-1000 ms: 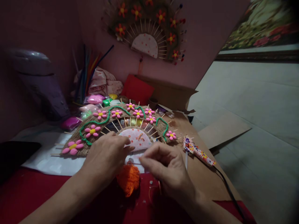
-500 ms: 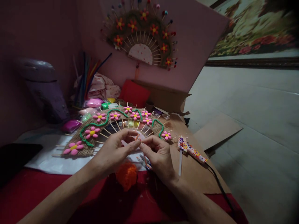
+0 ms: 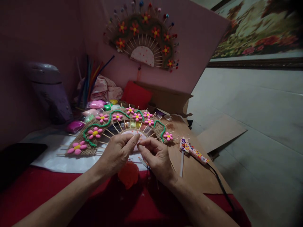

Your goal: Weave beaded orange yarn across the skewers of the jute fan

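Note:
My left hand (image 3: 120, 149) and my right hand (image 3: 156, 156) meet at the centre, thumbs and forefingers pinched. Between them is a thin strand of orange yarn, mostly hidden by the fingertips. Below lies a fluffy ball of orange yarn (image 3: 128, 175). A small metal-jawed tool (image 3: 143, 162), perhaps cutters, is partly covered by my right hand. Behind both hands rests a half-round fan-shaped piece (image 3: 79, 138) wrapped in twine, with thin sticks, pink flowers (image 3: 95, 132) and a wavy green cord (image 3: 110, 118). Its dotted half-circle centre (image 3: 127, 135) shows just beyond my fingers.
A flower-patterned glue gun (image 3: 193, 151) lies on brown cardboard (image 3: 201, 179) at the right, its cord running off the front. Coloured clay packets (image 3: 97, 104), pipe cleaners (image 3: 91, 82) and a purple flask-like object (image 3: 48, 91) stand behind. A finished-looking fan (image 3: 146, 26) hangs above.
My fingertips have shifted slightly; the left fingers are closed more tightly and the orange strand shows less. The view has moved a little.

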